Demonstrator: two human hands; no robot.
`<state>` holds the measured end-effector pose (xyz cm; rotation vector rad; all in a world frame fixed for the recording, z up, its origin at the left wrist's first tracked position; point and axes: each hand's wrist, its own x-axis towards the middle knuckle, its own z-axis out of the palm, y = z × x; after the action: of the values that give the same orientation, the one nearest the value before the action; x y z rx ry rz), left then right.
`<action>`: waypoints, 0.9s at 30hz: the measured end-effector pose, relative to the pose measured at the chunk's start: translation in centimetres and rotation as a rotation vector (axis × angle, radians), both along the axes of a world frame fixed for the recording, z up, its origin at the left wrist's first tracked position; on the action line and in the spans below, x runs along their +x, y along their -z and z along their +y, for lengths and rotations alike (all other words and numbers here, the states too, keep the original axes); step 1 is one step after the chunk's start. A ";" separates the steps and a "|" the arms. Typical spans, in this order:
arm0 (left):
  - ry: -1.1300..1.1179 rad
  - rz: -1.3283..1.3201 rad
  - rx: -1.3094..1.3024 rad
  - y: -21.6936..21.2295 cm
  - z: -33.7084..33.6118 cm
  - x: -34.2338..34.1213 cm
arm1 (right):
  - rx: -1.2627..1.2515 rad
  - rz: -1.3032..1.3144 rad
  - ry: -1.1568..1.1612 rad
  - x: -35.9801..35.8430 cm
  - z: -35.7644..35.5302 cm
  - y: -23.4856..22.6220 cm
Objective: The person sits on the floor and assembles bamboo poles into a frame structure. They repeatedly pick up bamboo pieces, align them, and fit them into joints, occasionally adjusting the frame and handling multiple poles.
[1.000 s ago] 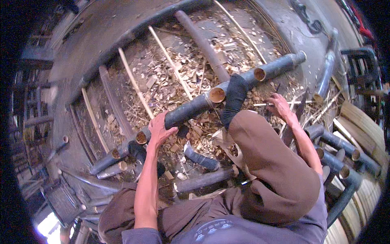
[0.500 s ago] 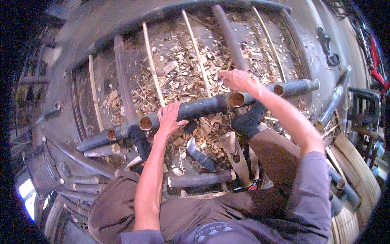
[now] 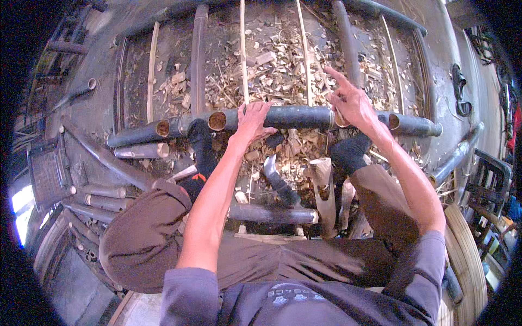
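A dark bamboo pole (image 3: 299, 116) lies across the floor in front of me, its cut left end showing a hollow. My left hand (image 3: 252, 120) lies over the pole near that end, fingers wrapped on top. My right hand (image 3: 353, 103) is at the pole's right end with its index finger stretched out and the other fingers loosely spread, the thumb touching the end. My two feet in dark socks, the left foot (image 3: 201, 144) and the right foot (image 3: 349, 153), press against the pole line. Thin pale bamboo slats (image 3: 243, 49) run away from the pole.
Another pole section (image 3: 413, 125) continues to the right and one (image 3: 138, 133) to the left. Wood chips and shavings (image 3: 277, 70) cover the floor beyond. Short cut bamboo pieces (image 3: 323, 190) lie between my knees. More poles (image 3: 92, 193) are stacked at the left. A chair (image 3: 492, 185) stands at the right.
My right hand swung from the far right in to the pole's right end. My left hand stayed on the pole. My head tilted, so the pole now lies level across the view.
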<state>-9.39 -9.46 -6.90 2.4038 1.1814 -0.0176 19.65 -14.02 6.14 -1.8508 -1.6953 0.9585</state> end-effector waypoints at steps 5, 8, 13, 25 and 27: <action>-0.254 -0.248 0.339 -1.2 -6.3 2.4 | 0.131 -0.353 -0.359 3.0 -4.1 1.5; -0.220 -0.332 0.354 -0.2 -11.0 3.7 | 0.176 -0.301 -0.321 2.8 -5.0 3.1; -0.105 -0.250 0.254 -0.8 -13.2 4.9 | 0.156 -0.340 -0.247 2.3 -4.9 5.5; -0.084 -0.100 0.182 -1.3 -11.2 7.1 | 0.196 -0.350 -0.229 1.6 -5.2 7.5; -0.083 -0.067 0.192 -1.3 -11.2 7.1 | 0.177 -0.361 -0.226 1.5 -5.3 7.3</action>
<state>-2.34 -20.61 -5.57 2.4940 1.3035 0.2096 21.13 -19.32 -1.19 -1.8224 -2.1642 0.5513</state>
